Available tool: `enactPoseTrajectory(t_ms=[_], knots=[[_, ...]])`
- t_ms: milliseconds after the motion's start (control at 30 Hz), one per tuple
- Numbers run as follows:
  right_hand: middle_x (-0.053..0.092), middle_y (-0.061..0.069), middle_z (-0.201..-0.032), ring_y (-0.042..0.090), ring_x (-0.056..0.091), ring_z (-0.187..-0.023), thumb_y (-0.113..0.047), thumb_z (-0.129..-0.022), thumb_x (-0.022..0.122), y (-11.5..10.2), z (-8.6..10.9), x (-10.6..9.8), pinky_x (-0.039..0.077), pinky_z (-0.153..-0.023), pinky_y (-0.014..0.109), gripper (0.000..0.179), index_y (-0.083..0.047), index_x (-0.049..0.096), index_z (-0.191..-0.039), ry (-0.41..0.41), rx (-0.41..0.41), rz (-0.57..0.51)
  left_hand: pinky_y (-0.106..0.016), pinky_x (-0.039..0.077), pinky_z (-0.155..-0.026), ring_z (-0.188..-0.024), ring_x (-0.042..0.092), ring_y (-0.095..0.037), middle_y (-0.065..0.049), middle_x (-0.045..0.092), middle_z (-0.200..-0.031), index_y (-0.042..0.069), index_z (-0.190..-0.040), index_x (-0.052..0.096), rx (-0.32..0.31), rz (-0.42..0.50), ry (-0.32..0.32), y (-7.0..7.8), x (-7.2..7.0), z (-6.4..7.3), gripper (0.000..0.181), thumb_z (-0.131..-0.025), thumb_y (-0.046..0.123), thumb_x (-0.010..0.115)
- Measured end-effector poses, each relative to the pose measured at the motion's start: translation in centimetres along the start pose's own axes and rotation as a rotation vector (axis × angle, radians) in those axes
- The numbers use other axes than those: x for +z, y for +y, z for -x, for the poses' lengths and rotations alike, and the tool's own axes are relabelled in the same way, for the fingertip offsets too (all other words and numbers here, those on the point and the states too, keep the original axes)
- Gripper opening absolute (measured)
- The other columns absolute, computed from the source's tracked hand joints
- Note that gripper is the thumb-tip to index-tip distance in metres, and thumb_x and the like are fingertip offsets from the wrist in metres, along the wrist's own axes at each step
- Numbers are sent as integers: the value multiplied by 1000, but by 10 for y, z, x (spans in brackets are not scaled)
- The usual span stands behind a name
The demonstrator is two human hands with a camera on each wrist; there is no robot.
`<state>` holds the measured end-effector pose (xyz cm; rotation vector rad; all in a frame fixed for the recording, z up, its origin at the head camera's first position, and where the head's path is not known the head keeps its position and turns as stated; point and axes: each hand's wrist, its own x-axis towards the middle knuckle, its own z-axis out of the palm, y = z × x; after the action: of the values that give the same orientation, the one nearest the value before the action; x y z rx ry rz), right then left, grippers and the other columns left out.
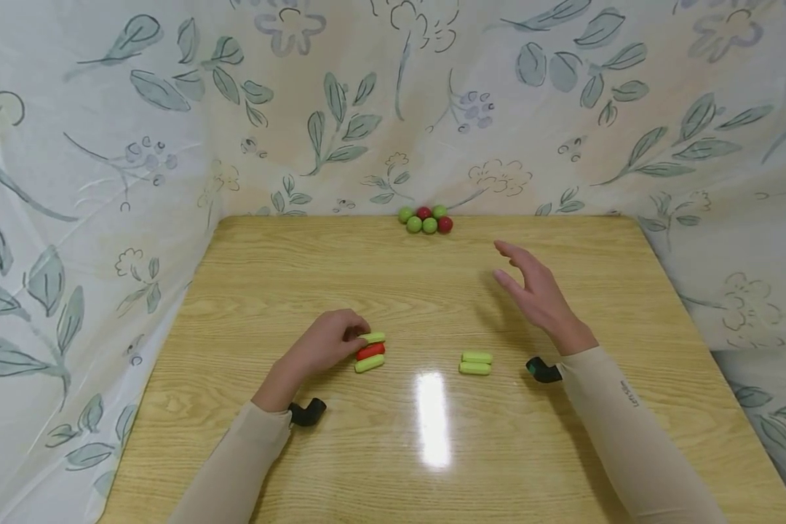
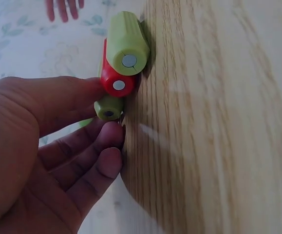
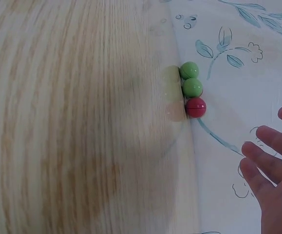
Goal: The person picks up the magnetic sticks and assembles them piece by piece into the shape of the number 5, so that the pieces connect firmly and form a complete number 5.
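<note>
My left hand [image 1: 330, 340] pinches the far green magnetic rod [image 2: 109, 108] between thumb and fingers, low over the table. Side by side with it lie a red magnetic rod [image 1: 370, 351] and, nearest me, a second green rod [image 1: 370, 363]. Round silvery discs show in the ends of these rods in the left wrist view. The thumb tip overlaps the red rod there. Raised above the right part of the table, my right hand [image 1: 533, 291] holds nothing, its fingers loosely extended and the thumb apart. Two more green rods [image 1: 476, 363] lie together left of the right wrist.
Several green and red balls [image 1: 429, 225] sit clustered at the table's back edge, three of them showing in the right wrist view. Patterned cloth [image 1: 393, 109] rises behind the wooden table [image 1: 268, 255] and along its sides. Black wrist devices [image 1: 309, 413] extend from both sleeves.
</note>
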<state>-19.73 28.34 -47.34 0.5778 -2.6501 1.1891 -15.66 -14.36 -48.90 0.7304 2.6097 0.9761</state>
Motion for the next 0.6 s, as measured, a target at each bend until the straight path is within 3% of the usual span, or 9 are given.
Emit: enactPoseTrajectory(t_ms=[333, 600], knots=[[47, 16, -165, 46, 48, -144, -33, -115, 57, 2, 0, 3, 35, -116, 68, 58, -11, 43, -166, 1, 14, 7, -35, 55, -79, -85, 61, -14, 3, 69, -95, 8, -107, 79, 42, -55, 17, -3, -6, -16, 9, -99, 11, 81], [47, 15, -165, 43, 47, -145, -36, -114, 57, -1, -2, 5, 36, -117, 66, 60, -12, 41, -167, -5, 18, 18, -37, 57, -84, -91, 64, -18, -2, 71, -102, 5, -113, 79, 38, -32, 38, 2, -22, -46, 13, -101, 10, 79]])
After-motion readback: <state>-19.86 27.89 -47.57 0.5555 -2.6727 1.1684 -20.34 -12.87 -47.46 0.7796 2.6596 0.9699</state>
